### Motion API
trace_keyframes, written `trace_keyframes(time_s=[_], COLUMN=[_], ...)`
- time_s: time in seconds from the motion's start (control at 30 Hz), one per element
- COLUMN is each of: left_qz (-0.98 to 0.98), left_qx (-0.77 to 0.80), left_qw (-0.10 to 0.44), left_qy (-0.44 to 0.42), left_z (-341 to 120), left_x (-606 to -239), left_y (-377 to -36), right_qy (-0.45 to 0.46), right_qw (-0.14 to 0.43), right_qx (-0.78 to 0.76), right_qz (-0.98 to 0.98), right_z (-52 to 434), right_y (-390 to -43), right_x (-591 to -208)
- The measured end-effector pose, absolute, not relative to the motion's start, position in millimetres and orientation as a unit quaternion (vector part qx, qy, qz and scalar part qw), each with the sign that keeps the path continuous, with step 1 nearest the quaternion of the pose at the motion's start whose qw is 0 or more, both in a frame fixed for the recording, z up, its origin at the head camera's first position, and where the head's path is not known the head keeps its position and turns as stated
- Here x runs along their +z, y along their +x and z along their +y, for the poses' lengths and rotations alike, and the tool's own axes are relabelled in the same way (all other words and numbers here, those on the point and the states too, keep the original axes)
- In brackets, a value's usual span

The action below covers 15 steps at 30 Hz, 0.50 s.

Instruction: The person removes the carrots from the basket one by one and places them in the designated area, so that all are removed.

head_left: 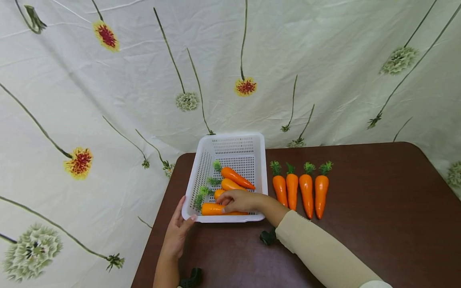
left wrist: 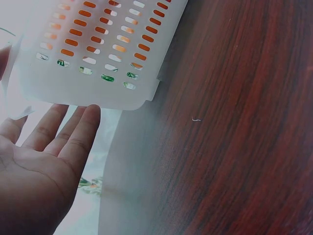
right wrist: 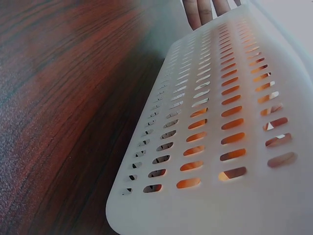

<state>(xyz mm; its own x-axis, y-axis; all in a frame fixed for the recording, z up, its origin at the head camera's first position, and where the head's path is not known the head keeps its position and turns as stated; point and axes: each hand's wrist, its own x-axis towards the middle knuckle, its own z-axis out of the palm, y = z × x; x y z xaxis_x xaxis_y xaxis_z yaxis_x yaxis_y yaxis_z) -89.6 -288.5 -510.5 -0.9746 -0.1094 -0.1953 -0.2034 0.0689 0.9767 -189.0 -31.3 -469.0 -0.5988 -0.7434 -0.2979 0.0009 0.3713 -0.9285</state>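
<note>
A white plastic basket (head_left: 230,219) with slotted walls stands on the table, several carrots with green tops lying side by side in it. At its near left corner my left hand (head_left: 176,234) holds the basket, thumb on the rim and fingers against the outside. The left wrist view shows those fingers (left wrist: 80,134) nearly straight against the basket's wall (left wrist: 88,93). My right hand (head_left: 242,201) reaches over the right rim and pinches the nearest carrot (head_left: 211,209), covering part of the carrot behind it. In the right wrist view the basket wall (right wrist: 205,210) hides my right hand.
Several more carrots (head_left: 306,194) lie in a row right of the basket, tops pointing away. The dark brown table (head_left: 389,192) extends to the right. A floral white cloth (head_left: 223,60) hangs behind it. Black wrist devices (head_left: 268,237) show below both hands.
</note>
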Motion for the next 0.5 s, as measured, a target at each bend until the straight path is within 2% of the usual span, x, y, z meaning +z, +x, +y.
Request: trace_keyframes(time_s=[0.5], left_qz=[0.731], left_qx=[0.674], left_qw=[0.034], left_qy=[-0.104], left_z=[-288.6], left_x=[-509.6], left_y=[-89.2], right_qy=[-0.252], right_qw=[0.372], right_qx=[-0.530], right_qz=[0.719], right_z=[-30.3], right_y=[-190.1], right_x=[-467.7])
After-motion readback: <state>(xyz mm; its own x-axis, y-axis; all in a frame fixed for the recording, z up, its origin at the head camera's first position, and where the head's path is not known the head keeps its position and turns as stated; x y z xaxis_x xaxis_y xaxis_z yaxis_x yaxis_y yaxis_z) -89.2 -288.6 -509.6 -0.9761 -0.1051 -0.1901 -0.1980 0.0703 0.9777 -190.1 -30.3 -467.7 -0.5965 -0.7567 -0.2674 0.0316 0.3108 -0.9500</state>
